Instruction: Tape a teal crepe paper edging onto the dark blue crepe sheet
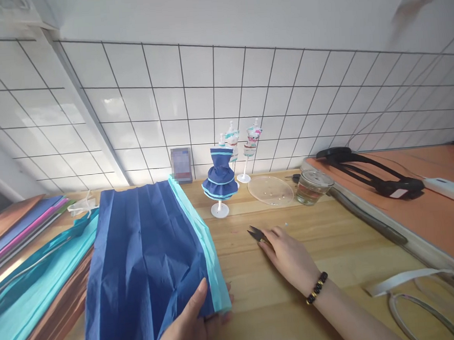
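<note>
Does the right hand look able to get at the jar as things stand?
Probably yes: nothing tall stands between the right hand and the jar, though the snips in that hand may need putting down first.

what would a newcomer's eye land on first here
Probably the big blue cloth at left, its right edge a bright turquoise strip, pinched near the bottom by the left hand. Next, the little blue dress on a white stand, mid-picture before the tiled wall. Then the dark snips in the right hand, right of centre.
</note>
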`<state>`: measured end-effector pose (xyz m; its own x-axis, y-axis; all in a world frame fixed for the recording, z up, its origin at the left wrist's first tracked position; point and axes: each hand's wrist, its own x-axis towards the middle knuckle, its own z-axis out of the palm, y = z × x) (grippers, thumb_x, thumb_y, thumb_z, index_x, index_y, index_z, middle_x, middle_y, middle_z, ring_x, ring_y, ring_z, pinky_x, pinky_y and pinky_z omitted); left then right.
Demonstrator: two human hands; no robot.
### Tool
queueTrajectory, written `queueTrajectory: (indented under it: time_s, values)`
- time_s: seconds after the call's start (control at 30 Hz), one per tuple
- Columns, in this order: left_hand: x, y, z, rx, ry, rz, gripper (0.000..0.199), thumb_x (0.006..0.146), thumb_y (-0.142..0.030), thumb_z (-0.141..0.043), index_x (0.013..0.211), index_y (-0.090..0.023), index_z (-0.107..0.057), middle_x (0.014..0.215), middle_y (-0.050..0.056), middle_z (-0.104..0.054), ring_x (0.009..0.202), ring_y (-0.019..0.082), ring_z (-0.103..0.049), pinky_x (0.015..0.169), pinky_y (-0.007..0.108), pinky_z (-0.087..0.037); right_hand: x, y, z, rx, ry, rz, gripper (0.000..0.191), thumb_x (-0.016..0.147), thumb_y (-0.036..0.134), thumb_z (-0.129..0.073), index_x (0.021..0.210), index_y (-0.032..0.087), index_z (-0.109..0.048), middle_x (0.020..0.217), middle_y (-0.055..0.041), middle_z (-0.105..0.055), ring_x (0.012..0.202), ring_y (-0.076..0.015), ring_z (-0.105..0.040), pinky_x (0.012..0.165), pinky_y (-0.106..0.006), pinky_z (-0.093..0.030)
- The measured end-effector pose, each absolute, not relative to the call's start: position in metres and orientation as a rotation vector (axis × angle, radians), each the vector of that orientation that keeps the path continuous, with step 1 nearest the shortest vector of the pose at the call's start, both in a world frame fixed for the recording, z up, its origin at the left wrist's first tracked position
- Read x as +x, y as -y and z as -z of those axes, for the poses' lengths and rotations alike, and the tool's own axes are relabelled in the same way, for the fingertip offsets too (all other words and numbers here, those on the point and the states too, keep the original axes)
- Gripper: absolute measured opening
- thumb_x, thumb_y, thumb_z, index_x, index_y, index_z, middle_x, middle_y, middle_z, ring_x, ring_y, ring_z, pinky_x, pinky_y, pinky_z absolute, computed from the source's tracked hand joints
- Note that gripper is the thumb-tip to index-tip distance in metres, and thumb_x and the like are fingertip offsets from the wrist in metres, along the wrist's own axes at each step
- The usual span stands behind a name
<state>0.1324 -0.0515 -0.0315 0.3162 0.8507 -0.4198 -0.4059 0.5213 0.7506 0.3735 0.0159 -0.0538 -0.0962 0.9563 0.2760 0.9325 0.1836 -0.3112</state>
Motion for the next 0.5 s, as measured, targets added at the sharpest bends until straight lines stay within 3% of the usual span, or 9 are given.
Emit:
queueTrajectory:
  time_s: [0.17,0.23,0.33,0.4,0.5]
  values:
    - [0.129,0.049,0.035,0.425,-0.818,-0.875,0.038,0.069,-0.040,-0.070,0.097,-0.014,-0.067,0.109,0.010,-0.065,0.107,0.027,-0.057,0.097,0.037,-0.040,0.358,-0.005,0.038,-1.625,2.064,-0.103,0.031,0.089,0.033,-0.042,0.106,0.018,-0.063,0.106,-0.0133,-0.060,0.100,-0.0292,-0.053,0.089,-0.044,-0.040]
    - [0.129,0.049,0.036,0.352,-0.773,-0.795,0.038,0.075,-0.041,-0.064,0.095,-0.008,-0.068,0.101,0.012,-0.067,0.099,0.025,-0.061,0.090,0.033,-0.043,0.344,0.005,0.030,-1.507,1.963,-0.428,0.032,0.090,0.037,-0.042,0.106,0.019,-0.063,0.106,-0.0110,-0.062,0.103,-0.0265,-0.054,0.092,-0.039,-0.040]
    - [0.131,0.049,0.039,0.362,-0.657,-0.585,0.056,0.081,-0.053,-0.051,0.082,0.000,-0.070,0.079,0.015,-0.069,0.076,0.019,-0.063,0.075,0.026,-0.045,0.321,0.022,0.020,-1.383,1.680,-1.222,0.037,0.089,0.049,-0.042,0.099,0.020,-0.065,0.096,-0.0064,-0.066,0.095,-0.0231,-0.060,0.083,-0.033,-0.047]
    - [0.133,0.050,0.043,0.420,-0.603,-0.484,0.064,0.078,-0.061,-0.049,0.074,-0.001,-0.071,0.070,0.013,-0.066,0.066,0.016,-0.060,0.069,0.023,-0.043,0.308,0.031,0.017,-1.205,1.471,-1.648,0.044,0.088,0.055,-0.040,0.101,0.020,-0.064,0.092,-0.0048,-0.066,0.088,-0.0217,-0.063,0.076,-0.031,-0.050]
    - [0.137,0.052,0.051,0.450,-0.664,-0.471,0.065,0.073,-0.067,-0.050,0.063,-0.005,-0.070,0.059,0.008,-0.061,0.057,0.012,-0.053,0.062,0.020,-0.039,0.299,0.036,0.018,-1.016,1.204,-1.922,0.048,0.085,0.057,-0.045,0.108,0.018,-0.060,0.088,-0.0050,-0.066,0.076,-0.0198,-0.065,0.070,-0.032,-0.051]
